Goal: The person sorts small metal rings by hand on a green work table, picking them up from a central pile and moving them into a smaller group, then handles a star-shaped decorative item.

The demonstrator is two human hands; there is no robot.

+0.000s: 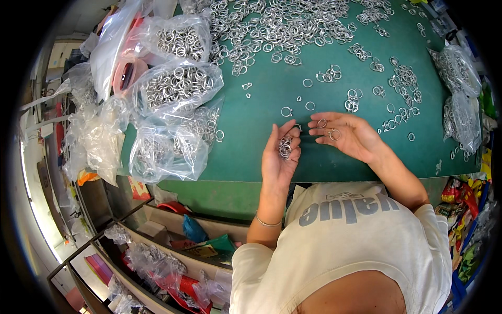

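Note:
My left hand (281,154) is palm up over the green table (261,112), cupping a small stack of metal rings (285,147). My right hand (345,135) lies just to its right, palm up, fingers spread, with two loose rings (333,134) resting on the fingers. The fingertips of both hands nearly meet near a single ring on the table. A big heap of silver rings (277,26) covers the far side of the table. Smaller clusters (402,83) lie to the right.
Clear plastic bags full of rings (178,86) are piled at the table's left. More bags (460,94) sit at the right edge. Below the table's near edge, shelves (172,240) hold bags and coloured packets.

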